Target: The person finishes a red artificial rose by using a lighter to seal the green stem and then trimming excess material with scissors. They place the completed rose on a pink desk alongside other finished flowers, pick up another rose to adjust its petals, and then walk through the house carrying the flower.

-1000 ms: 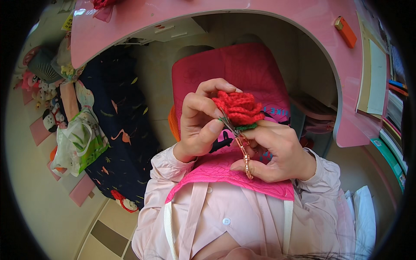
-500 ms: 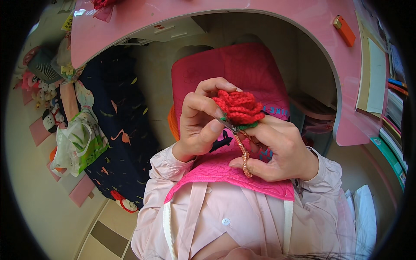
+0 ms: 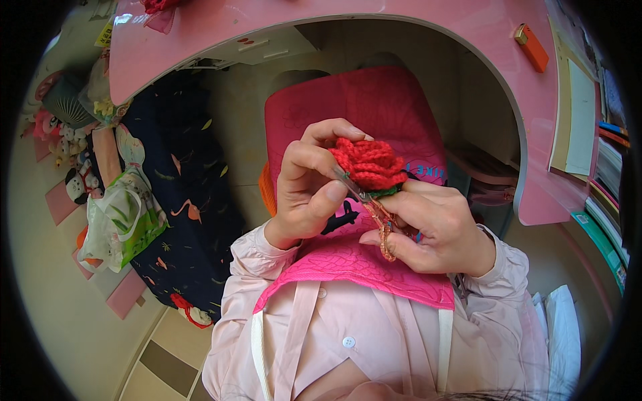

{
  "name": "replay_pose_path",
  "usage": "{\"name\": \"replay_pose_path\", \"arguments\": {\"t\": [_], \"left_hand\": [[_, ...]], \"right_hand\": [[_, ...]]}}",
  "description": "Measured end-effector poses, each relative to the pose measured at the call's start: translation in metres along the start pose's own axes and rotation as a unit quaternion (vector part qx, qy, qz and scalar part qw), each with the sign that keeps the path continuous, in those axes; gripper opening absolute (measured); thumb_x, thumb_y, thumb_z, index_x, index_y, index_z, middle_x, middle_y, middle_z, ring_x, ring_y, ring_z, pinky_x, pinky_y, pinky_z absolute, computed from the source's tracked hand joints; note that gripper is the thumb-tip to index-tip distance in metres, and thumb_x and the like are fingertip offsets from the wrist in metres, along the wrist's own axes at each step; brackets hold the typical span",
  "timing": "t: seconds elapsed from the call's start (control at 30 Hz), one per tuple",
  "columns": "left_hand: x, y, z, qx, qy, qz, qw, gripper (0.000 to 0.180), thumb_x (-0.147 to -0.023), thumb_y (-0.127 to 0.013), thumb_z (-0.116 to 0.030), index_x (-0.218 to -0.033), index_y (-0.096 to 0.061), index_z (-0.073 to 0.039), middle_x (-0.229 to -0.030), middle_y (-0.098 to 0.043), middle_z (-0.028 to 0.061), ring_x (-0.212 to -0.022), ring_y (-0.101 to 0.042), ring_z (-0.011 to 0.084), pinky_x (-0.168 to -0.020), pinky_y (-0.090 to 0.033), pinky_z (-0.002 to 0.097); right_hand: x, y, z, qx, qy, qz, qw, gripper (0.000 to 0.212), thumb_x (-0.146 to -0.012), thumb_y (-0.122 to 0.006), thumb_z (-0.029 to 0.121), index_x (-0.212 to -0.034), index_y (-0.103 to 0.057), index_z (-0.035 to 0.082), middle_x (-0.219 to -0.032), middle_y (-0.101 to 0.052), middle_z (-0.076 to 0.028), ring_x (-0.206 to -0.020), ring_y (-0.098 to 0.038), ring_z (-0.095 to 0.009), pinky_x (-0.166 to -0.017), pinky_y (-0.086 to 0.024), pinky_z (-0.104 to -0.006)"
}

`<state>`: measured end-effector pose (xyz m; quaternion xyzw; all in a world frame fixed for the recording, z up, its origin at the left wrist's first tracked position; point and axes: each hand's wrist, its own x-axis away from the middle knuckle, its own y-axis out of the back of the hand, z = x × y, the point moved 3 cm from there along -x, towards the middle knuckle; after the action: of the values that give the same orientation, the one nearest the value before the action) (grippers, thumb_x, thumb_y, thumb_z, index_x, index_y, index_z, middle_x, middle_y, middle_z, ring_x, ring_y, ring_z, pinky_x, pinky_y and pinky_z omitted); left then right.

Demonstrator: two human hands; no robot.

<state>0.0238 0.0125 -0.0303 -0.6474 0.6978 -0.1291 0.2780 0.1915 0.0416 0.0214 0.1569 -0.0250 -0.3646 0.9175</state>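
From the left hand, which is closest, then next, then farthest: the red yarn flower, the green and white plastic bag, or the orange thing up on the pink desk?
1. Red yarn flower: touching the left hand, just to its right.
2. Plastic bag: off to the left, by the floor.
3. Orange thing: far upper right, on the pink desk.

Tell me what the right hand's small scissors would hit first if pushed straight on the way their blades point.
Most likely the red crocheted yarn rose: the small scissors in the right hand aim up-left at its base, right beside the left hand's thumb. Depth is unclear, so the thumb could be touched first.
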Motion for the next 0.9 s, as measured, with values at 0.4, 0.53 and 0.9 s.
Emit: {"name": "replay_pose_path", "arguments": {"t": [0.4, 0.53, 0.9], "left_hand": [[0.002, 0.006, -0.002, -0.043, 0.018, 0.032, 0.998, 0.019, -0.088, -0.061, -0.006, -0.104, -0.052, -0.007, -0.128, -0.043, 0.0211, -0.117, -0.049, 0.0278, -0.099, -0.04, 0.0409], [0.001, 0.006, -0.004, -0.069, 0.024, 0.046, 0.996, 0.019, -0.087, -0.06, -0.005, -0.105, -0.052, -0.006, -0.127, -0.043, 0.0209, -0.116, -0.049, 0.0262, -0.099, -0.04, 0.0398], [0.001, 0.008, -0.002, -0.049, 0.033, 0.033, 0.998, 0.019, -0.088, -0.061, -0.005, -0.105, -0.052, -0.005, -0.128, -0.043, 0.0204, -0.116, -0.049, 0.0247, -0.099, -0.04, 0.0388]], "right_hand": [[-0.006, 0.014, 0.006, 0.02, -0.03, 0.037, 0.999, 0.039, -0.063, -0.086, 0.018, -0.092, -0.066, 0.001, -0.064, -0.053, -0.004, -0.054, -0.049, -0.016, -0.047, -0.038, -0.0289], [-0.008, 0.018, 0.008, 0.019, -0.026, 0.052, 0.998, 0.038, -0.063, -0.087, 0.02, -0.09, -0.066, 0.001, -0.063, -0.052, -0.004, -0.053, -0.047, -0.015, -0.046, -0.036, -0.0288], [-0.004, 0.015, 0.001, 0.029, -0.021, 0.034, 0.999, 0.034, -0.063, -0.086, 0.015, -0.088, -0.067, 0.003, -0.054, -0.05, 0.0, -0.052, -0.046, -0.014, -0.045, -0.034, -0.0282]]}}
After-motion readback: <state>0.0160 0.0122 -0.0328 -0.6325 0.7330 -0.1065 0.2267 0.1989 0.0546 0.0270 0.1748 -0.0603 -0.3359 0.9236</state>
